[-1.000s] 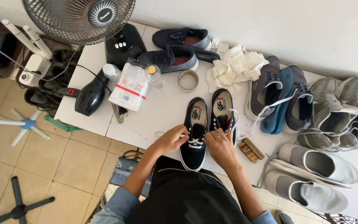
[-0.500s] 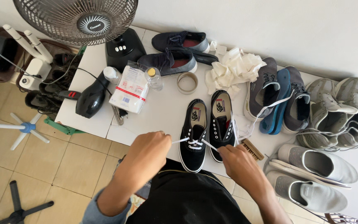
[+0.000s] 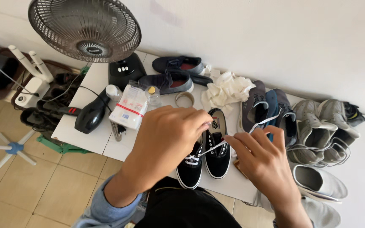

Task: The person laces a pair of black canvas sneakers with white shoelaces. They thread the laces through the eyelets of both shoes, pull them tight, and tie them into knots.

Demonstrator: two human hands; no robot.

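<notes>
Pulled the white lace [image 3: 211,148] of the black shoe [image 3: 190,165] up tight on the bench [image 3: 90,139], left hand [image 3: 168,137] and right hand [image 3: 262,159] each pinching one lace end.

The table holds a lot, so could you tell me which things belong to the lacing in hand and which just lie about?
In hand:
left hand
right hand
white lace
black shoe pair

Lying about:
fan
hair dryer
tape roll
white cloths
dark blue shoes
grey shoes
</notes>
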